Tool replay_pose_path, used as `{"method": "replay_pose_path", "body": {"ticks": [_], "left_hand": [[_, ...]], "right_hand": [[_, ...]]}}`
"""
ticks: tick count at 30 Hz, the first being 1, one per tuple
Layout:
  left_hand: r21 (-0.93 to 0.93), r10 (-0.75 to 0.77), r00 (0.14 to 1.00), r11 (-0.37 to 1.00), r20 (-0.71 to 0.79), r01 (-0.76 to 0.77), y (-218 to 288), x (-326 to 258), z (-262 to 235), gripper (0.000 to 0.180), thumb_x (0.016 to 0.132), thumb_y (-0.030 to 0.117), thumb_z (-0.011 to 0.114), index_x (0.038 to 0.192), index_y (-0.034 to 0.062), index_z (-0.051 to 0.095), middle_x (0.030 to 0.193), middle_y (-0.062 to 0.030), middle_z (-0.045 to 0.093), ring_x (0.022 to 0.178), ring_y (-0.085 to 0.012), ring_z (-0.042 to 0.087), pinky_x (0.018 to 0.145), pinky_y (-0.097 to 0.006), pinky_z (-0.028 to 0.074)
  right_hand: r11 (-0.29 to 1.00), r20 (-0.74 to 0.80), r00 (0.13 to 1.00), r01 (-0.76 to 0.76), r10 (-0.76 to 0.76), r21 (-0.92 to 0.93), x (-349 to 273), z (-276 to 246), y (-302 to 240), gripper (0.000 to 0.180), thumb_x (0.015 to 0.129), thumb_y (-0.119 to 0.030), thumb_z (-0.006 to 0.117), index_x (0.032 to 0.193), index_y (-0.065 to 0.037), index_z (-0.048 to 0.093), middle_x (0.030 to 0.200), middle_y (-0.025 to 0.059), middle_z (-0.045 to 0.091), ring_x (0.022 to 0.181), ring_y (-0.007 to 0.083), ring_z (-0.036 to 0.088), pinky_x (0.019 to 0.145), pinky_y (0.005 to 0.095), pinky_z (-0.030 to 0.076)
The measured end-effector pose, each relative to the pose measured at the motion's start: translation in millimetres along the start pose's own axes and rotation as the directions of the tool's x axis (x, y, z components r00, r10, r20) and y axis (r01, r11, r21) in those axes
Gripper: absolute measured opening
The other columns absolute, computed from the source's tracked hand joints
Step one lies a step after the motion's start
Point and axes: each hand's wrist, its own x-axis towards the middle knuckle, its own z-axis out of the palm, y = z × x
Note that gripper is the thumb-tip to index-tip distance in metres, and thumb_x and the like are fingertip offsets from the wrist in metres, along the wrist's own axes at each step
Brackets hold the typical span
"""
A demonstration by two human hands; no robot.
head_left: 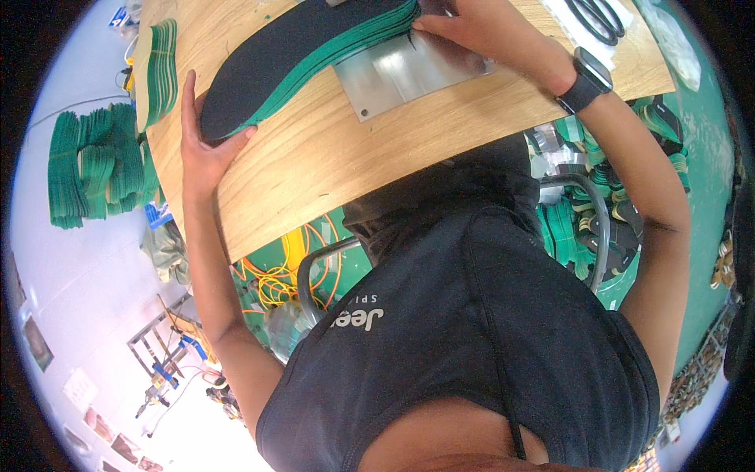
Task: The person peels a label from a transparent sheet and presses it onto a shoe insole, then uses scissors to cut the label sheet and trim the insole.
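A stack of shoe insoles (263, 59), black on top with green layered edges, lies on the wooden table in front of me. My left hand (206, 153) cups its rounded left end, thumb on the near side and a finger along the far side. At the stack's right end is my right hand (487, 31), its thumb against the green edges; the other fingers are partly cut off by the upper picture edge. Partly under the stack sits a flat metal plate (401, 75). A dark watch (586, 81) is on my right wrist.
Another stack of green and cream insoles (160, 75) stands at the table's left edge. Bundled green insoles (98, 165) are beyond it. Black cord loops (598, 20) lie at the table's far right. Orange and yellow cables (275, 283) and more insoles (605, 197) are below the table (314, 165).
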Motion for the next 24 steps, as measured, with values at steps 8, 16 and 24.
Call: {"method": "replay_pose_path", "body": {"ticks": [8,16,24], "left_hand": [[0.078,0.117,0.899,0.993,-0.423,-0.093,4,-54,-34,0.048,0.09,0.011,0.064,0.134,-0.0006,0.05,0.125,-0.0139,0.059,0.103,-0.019,0.061,0.087,-0.033,0.051],[-0.441,-0.207,0.945,0.844,0.254,0.304,109,-12,133,0.058,0.105,0.041,0.037,0.102,-0.008,0.067,0.089,-0.0143,0.07,0.073,-0.02,0.066,0.071,-0.032,0.054],[-0.633,-0.038,0.771,0.546,0.636,0.549,149,21,220,0.055,0.101,0.042,0.043,0.121,-0.0078,0.057,0.103,-0.0167,0.069,0.094,-0.0227,0.068,0.085,-0.033,0.054]], "right_hand": [[0.852,-0.039,0.997,0.031,-0.06,-0.523,-33,-49,12,0.033,0.077,-0.01,0.068,0.107,0.001,0.059,0.101,0.0201,0.06,0.099,0.034,0.057,0.085,0.0418,0.048],[0.918,-0.306,0.92,0.119,-0.246,-0.378,-61,-66,-16,0.011,0.086,-0.013,0.067,0.085,-0.002,0.065,0.076,0.0121,0.063,0.077,0.0329,0.06,0.069,0.0418,0.05],[0.79,0.253,0.77,0.613,-0.586,-0.035,-134,-98,-124,0.012,0.081,-0.012,0.066,0.084,-0.002,0.059,0.088,0.009,0.062,0.084,0.0291,0.063,0.068,0.0371,0.053]]}}
